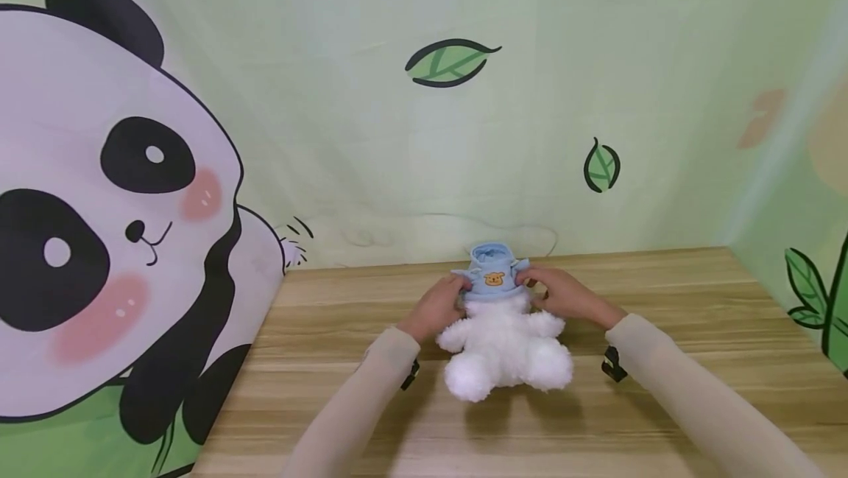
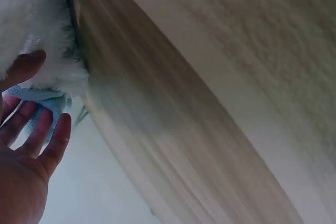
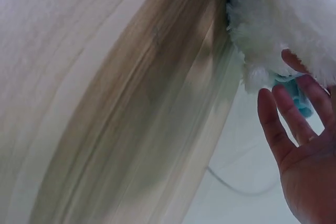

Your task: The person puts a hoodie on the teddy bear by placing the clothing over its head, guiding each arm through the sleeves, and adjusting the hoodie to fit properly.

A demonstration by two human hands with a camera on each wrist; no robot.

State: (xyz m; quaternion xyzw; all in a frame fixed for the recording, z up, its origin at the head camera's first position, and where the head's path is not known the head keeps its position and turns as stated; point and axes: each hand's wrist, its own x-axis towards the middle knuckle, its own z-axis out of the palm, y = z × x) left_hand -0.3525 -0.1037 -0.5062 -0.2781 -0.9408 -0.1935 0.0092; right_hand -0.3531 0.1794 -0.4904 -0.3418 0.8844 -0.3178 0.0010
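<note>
A white fluffy plush toy [image 1: 506,338] lies or sits on the table in the head view, its legs toward me. Over its head end is a small blue doll's shirt [image 1: 492,283] with a brown animal face on it; the toy's head is hidden. My left hand [image 1: 439,307] pinches the shirt's left side near the hem. On the opposite side, my right hand [image 1: 563,292] pinches the shirt's right edge. In both wrist views the thumb lies by the white fur, with the other fingers spread near the blue cloth.
The wood-grain table [image 1: 318,404] runs back to a pale green wall cloth [image 1: 517,169] just behind the shirt. A large printed panda [image 1: 99,169] covers the cloth at left. Dark wrist straps [image 1: 612,364] show below the sleeves.
</note>
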